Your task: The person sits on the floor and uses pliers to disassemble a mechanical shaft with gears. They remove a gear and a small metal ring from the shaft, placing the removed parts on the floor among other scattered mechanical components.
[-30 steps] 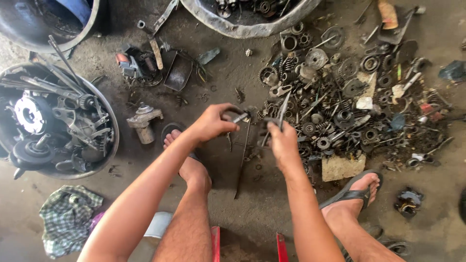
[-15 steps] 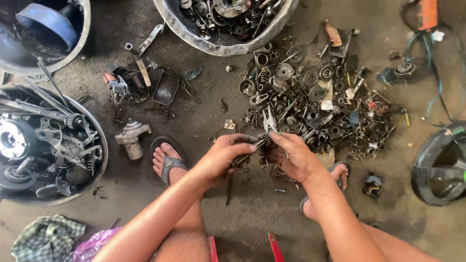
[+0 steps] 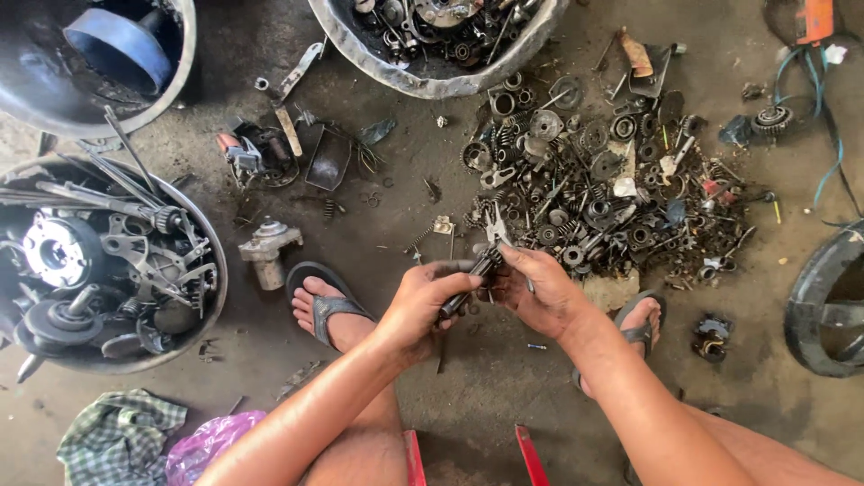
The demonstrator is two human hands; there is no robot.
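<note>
Fingers (image 3: 430, 281) of the left hand (image 3: 421, 301) were wrapped round a dark rod (image 3: 468, 281); those of the right hand (image 3: 538, 292) pinched its upper end beside the pliers (image 3: 494, 225). A second before, both hands had worked apart, farther out at the edge of the parts pile (image 3: 603, 189); they had since drawn together near the left sandal (image 3: 326, 301), meeting on the rod. The piece appeared lifted off the floor for close handling.
</note>
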